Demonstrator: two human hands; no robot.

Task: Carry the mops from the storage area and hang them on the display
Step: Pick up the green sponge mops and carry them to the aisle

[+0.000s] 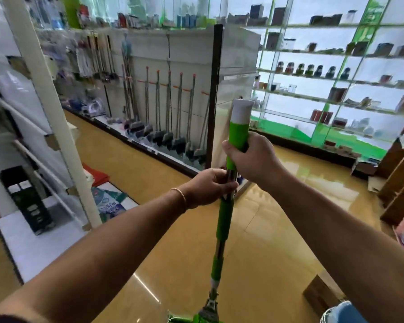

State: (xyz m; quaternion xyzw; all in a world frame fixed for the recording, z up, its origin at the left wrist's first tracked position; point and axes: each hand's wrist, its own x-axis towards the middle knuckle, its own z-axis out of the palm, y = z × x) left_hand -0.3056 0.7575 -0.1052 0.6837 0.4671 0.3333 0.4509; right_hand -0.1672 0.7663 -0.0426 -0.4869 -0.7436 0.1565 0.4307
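Note:
I hold a green mop [223, 220] upright in front of me, its white cap at the top and its head at the bottom edge of the view. My right hand [252, 157] grips the upper green grip just below the white cap. My left hand [208, 186] grips the metal shaft a little lower. Ahead on the left, the display wall [191, 59] carries a row of several hanging mops [168, 108] on orange hooks, their heads near the floor.
A white pillar [49, 106] and shelving stand close on my left. Glass shelves [336, 73] with small goods fill the right wall. Wooden crates [399, 183] and a cardboard box [320, 294] sit at the right. Shiny tan floor [278, 217] lies between.

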